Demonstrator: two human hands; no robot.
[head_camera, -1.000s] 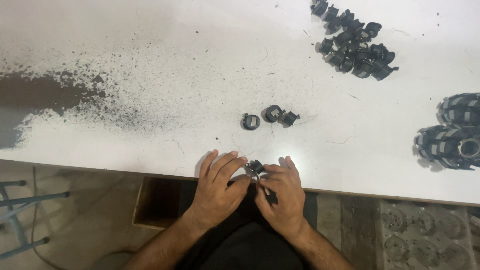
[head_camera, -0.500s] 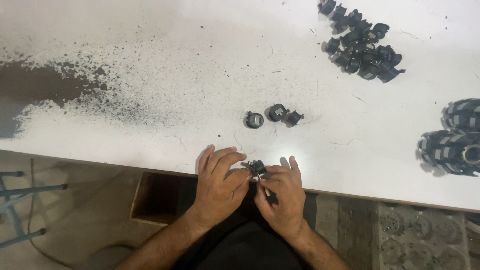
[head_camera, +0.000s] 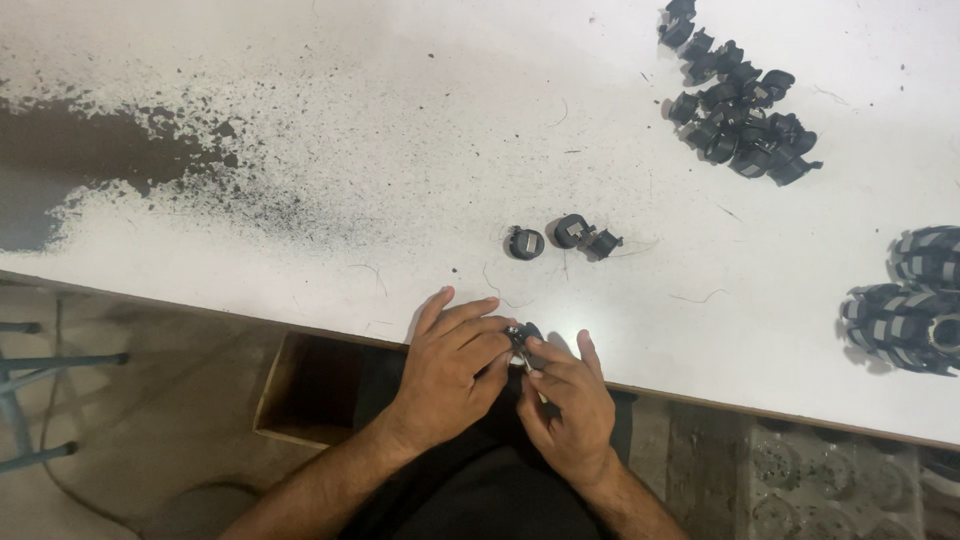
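One small black plastic part (head_camera: 522, 336) sits pinched between both hands right at the near edge of the white table (head_camera: 400, 120). Left hand (head_camera: 452, 372) has its fingers curled over it, right hand (head_camera: 567, 405) grips it from below with thumb and fingertips. Just beyond, three loose black parts (head_camera: 562, 238) lie on the tabletop, a bigger pile of black parts (head_camera: 738, 112) sits far right, and stacked black rings (head_camera: 905, 300) are at the right edge.

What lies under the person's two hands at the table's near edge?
Both hands, left hand and right hand, pinch a small black part over the white table edge. Fingers cover most of it; its shape is unclear.
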